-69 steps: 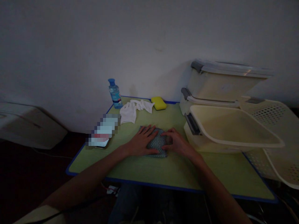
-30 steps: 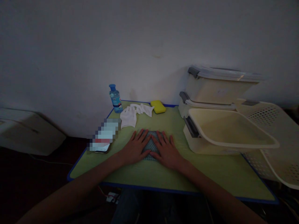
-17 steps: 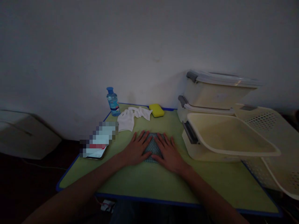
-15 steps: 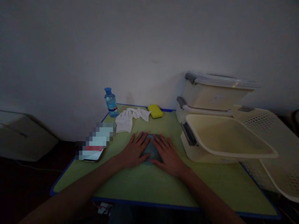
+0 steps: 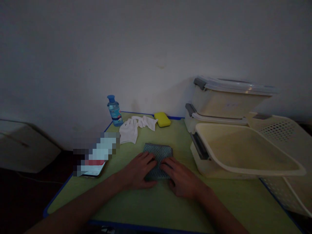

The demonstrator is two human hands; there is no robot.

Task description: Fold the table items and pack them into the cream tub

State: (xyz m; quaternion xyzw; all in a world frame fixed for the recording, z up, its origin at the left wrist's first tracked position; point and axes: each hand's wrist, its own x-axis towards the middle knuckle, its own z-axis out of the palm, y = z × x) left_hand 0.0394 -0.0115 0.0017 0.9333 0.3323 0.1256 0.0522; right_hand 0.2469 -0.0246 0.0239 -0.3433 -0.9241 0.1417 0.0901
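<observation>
A small grey-green checked cloth point(image 5: 158, 151) lies folded on the green table point(image 5: 151, 208), just ahead of me. My left hand point(image 5: 136, 173) sits on the cloth's near left part, fingers bent and held together over its edge. My right hand point(image 5: 182, 180) covers the near right corner the same way, fingers curled onto the fabric. The far half of the cloth shows uncovered beyond my fingertips. The room is dim, so the thumbs are hard to make out.
White gloves point(image 5: 133, 127), a blue bottle point(image 5: 113, 110) and a yellow sponge point(image 5: 162, 119) sit at the table's back. A phone point(image 5: 94, 162) lies at the left edge. Stacked cream lidded boxes point(image 5: 226, 100), an open tub point(image 5: 243, 152) and a perforated basket point(image 5: 285, 133) fill the right.
Both hands lay flat and spread over the cloth; they have slid back toward me to its near edge and their fingers have curled. The far half of the cloth is now uncovered.
</observation>
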